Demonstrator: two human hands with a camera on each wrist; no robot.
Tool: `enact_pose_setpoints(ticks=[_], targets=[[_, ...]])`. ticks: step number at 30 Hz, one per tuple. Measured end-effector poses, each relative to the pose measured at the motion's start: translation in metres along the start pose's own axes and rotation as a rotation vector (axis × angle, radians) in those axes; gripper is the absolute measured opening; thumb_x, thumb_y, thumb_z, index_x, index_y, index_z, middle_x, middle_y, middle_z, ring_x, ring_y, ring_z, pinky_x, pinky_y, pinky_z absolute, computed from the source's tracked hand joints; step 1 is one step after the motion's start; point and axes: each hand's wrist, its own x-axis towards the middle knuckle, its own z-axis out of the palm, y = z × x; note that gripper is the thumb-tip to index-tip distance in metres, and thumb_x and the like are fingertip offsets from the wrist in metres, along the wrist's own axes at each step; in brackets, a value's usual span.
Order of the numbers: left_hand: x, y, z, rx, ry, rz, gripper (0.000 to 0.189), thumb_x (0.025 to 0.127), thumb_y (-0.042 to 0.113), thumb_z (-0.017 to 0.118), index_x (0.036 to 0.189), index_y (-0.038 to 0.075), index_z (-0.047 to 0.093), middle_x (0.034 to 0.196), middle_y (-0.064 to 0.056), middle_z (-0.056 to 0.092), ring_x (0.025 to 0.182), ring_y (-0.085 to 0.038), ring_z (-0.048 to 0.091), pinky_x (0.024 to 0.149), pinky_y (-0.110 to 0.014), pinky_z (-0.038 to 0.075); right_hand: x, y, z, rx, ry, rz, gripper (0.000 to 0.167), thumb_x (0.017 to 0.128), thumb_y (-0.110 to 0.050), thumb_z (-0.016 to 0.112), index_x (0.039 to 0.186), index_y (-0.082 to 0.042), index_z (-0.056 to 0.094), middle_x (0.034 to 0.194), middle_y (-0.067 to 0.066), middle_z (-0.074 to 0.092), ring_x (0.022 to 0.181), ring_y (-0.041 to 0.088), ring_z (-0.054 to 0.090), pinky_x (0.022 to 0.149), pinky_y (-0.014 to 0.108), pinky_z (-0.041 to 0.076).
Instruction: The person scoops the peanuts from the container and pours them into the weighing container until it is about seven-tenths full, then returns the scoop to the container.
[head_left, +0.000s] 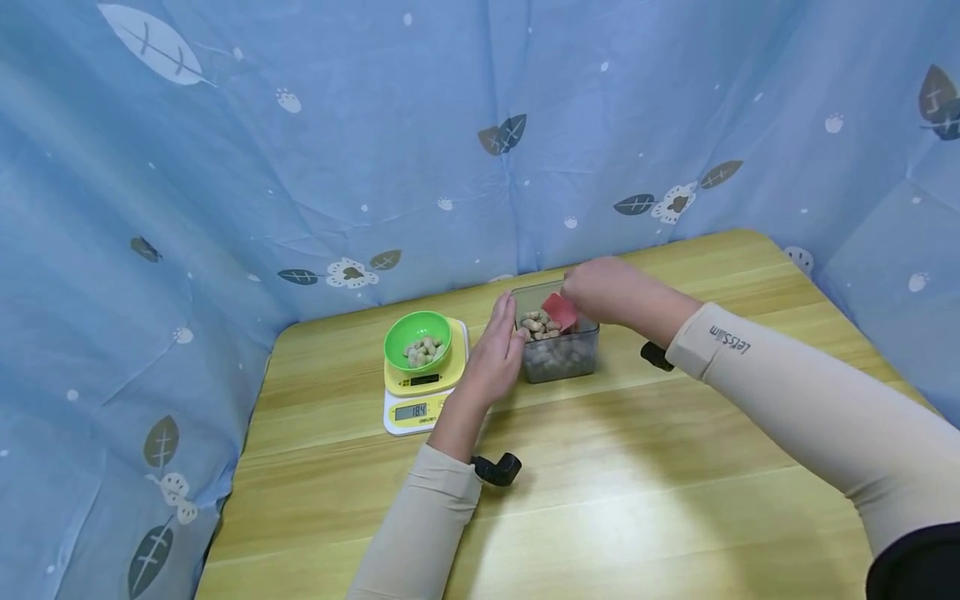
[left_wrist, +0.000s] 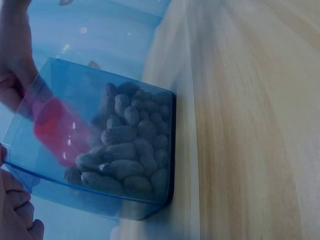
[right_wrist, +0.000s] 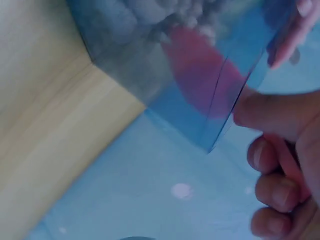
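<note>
A clear bluish plastic box [head_left: 558, 358] holds unshelled peanuts [left_wrist: 130, 140]. My right hand [head_left: 607, 287] grips the handle of a pink scoop [head_left: 558, 312] at the box's far right. In the right wrist view, the fingers are curled round that handle, and the scoop's blade shows through the box wall. Seen from the left wrist, the blade leans down against the peanuts. My left hand [head_left: 495, 346] lies along the box's left side, its fingers fairly straight and at the rim.
Left of the box stands a yellow and white kitchen scale [head_left: 397, 387] whose display reads about 184. A green bowl [head_left: 393, 350] with some peanuts sits on it. The wooden table [head_left: 600, 500] ends at a blue leaf-print curtain [head_left: 420, 150] behind.
</note>
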Motion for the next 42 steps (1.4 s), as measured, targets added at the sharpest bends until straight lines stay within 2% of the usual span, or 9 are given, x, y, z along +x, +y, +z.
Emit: enact_pose_setpoints(ticks=[4, 9, 15, 20, 24, 29, 34, 39, 42], targets=[[0.002, -0.001, 0.001, -0.005, -0.003, 0.002, 0.059, 0.106, 0.027, 0.031, 0.159, 0.009, 0.011, 0.167, 0.004, 0.0, 0.152, -0.011, 0.003, 0.124, -0.036, 0.015, -0.002, -0.01, -0.006, -0.214, 0.101, -0.066, 0.017, 0.077, 0.003, 0.073, 0.076, -0.014, 0.072, 0.079, 0.004, 0.067, 0.068, 0.023, 0.061, 0.056, 0.036, 0.053], [0.002, -0.001, 0.001, -0.004, -0.004, -0.005, 0.059, 0.106, 0.03, 0.028, 0.159, 0.01, 0.01, 0.167, 0.005, 0.0, 0.152, -0.011, 0.003, 0.124, -0.036, 0.015, 0.0, -0.014, -0.008, -0.298, 0.123, -0.07, 0.02, 0.076, 0.0, 0.078, 0.072, -0.017, 0.069, 0.076, 0.001, 0.067, 0.067, 0.021, 0.06, 0.057, 0.033, 0.049], [0.003, 0.0, 0.001, -0.016, -0.017, -0.008, 0.059, 0.106, 0.027, 0.03, 0.159, 0.011, 0.01, 0.166, 0.007, -0.001, 0.152, -0.01, 0.003, 0.124, -0.034, 0.014, 0.003, -0.008, 0.006, -0.263, 0.13, -0.126, 0.02, 0.076, 0.002, 0.077, 0.072, -0.016, 0.069, 0.074, 0.002, 0.065, 0.068, 0.022, 0.061, 0.058, 0.034, 0.049], [0.004, 0.001, 0.0, -0.023, -0.01, -0.008, 0.059, 0.106, 0.026, 0.031, 0.159, 0.012, 0.009, 0.166, 0.008, -0.001, 0.152, -0.01, 0.004, 0.124, -0.036, 0.014, 0.005, 0.009, 0.018, -0.08, 0.261, -0.176, 0.018, 0.075, 0.008, 0.073, 0.075, -0.01, 0.074, 0.068, 0.002, 0.06, 0.061, 0.021, 0.056, 0.056, 0.036, 0.048], [0.002, -0.001, 0.001, -0.019, -0.004, -0.019, 0.059, 0.106, 0.026, 0.031, 0.159, 0.013, 0.009, 0.166, 0.008, 0.0, 0.152, -0.01, 0.005, 0.124, -0.035, 0.015, 0.002, 0.015, 0.019, -0.004, 0.268, -0.206, 0.017, 0.077, 0.006, 0.072, 0.081, -0.01, 0.076, 0.068, 0.002, 0.061, 0.058, 0.019, 0.054, 0.054, 0.035, 0.045], [0.001, -0.002, 0.002, -0.018, 0.005, -0.016, 0.059, 0.106, 0.025, 0.03, 0.159, 0.013, 0.009, 0.166, 0.007, 0.0, 0.152, -0.01, 0.005, 0.124, -0.034, 0.014, 0.001, 0.004, 0.011, -0.148, 0.24, -0.202, 0.02, 0.076, 0.003, 0.077, 0.089, -0.012, 0.077, 0.082, 0.001, 0.07, 0.069, 0.019, 0.061, 0.06, 0.031, 0.041], [0.001, -0.004, 0.004, -0.029, -0.004, -0.017, 0.059, 0.106, 0.025, 0.03, 0.159, 0.014, 0.009, 0.166, 0.008, 0.0, 0.152, -0.01, 0.004, 0.124, -0.035, 0.015, 0.006, -0.007, 0.013, -0.29, 0.307, -0.249, 0.018, 0.076, -0.001, 0.079, 0.092, -0.011, 0.077, 0.087, 0.001, 0.071, 0.074, 0.021, 0.06, 0.064, 0.031, 0.04], [0.002, -0.003, 0.004, -0.029, -0.014, -0.015, 0.058, 0.106, 0.028, 0.028, 0.159, 0.018, 0.007, 0.166, 0.01, -0.001, 0.152, -0.009, 0.005, 0.124, -0.036, 0.016, 0.013, -0.006, 0.022, -0.34, 0.37, -0.306, 0.018, 0.077, -0.008, 0.079, 0.095, -0.012, 0.076, 0.084, -0.001, 0.065, 0.072, 0.019, 0.05, 0.064, 0.031, 0.035], [0.003, -0.002, 0.003, -0.026, -0.003, -0.016, 0.058, 0.106, 0.027, 0.028, 0.159, 0.017, 0.007, 0.166, 0.01, -0.001, 0.152, -0.009, 0.004, 0.124, -0.035, 0.015, 0.017, -0.002, 0.023, -0.323, 0.365, -0.32, 0.019, 0.078, -0.008, 0.079, 0.096, -0.013, 0.077, 0.084, -0.002, 0.064, 0.073, 0.02, 0.047, 0.064, 0.031, 0.034]])
